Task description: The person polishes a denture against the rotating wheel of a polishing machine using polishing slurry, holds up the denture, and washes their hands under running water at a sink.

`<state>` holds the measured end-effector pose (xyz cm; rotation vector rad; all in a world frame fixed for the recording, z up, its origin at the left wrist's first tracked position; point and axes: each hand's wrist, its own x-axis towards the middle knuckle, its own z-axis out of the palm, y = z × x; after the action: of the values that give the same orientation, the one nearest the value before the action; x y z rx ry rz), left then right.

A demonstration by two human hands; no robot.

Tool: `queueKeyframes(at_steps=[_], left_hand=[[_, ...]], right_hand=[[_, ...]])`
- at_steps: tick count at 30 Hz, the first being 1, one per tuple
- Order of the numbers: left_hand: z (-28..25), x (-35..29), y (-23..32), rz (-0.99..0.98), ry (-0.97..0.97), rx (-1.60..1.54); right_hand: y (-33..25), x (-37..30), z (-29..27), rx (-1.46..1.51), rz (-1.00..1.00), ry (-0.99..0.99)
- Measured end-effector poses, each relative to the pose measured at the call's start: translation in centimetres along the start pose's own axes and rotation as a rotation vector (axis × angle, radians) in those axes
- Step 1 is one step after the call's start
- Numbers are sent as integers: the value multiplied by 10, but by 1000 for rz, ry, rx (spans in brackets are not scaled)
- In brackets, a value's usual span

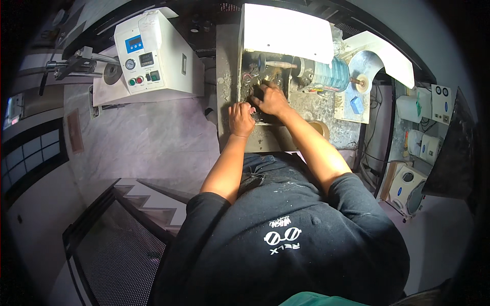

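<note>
My left hand (241,120) rests at the front left of a grimy trough (233,86), its fingers curled over. A small pink piece (252,110) shows at its fingertips; its kind is too small to make out. Just right of it, my right hand (274,99) reaches down into the trough, thumb and bent fingers apart. Its lower fingertips are hidden among dark, wet-looking clutter, and I see nothing held there. Above both hands a tapered spindle (282,65) carries a small wheel (262,64) under a white hood (287,28).
Right of the trough lie a clear bluish plastic bottle (331,75), a polishing wheel (361,83) and a blue block (357,105). A brown ring (320,128) sits by my right forearm. At left stands a white control box (153,56) with gauges; machines (407,191) stand far right.
</note>
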<state>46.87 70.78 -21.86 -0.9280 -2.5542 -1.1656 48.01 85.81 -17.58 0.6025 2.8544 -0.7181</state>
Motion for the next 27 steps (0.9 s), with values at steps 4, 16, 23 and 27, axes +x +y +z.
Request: queueKeyframes(at_steps=[4, 16, 23, 27], left_hand=[[-1, 1, 1, -16, -14, -6], [-1, 6, 4, 12, 14, -33], [-3, 2, 2, -2, 13, -34], [0, 3, 3, 18, 10, -40]], right_hand=[[-16, 15, 5, -126, 49, 54], [24, 30, 15, 266, 139, 354], [5, -9, 16, 181, -281, 16], [8, -7, 8, 275, -494, -93]])
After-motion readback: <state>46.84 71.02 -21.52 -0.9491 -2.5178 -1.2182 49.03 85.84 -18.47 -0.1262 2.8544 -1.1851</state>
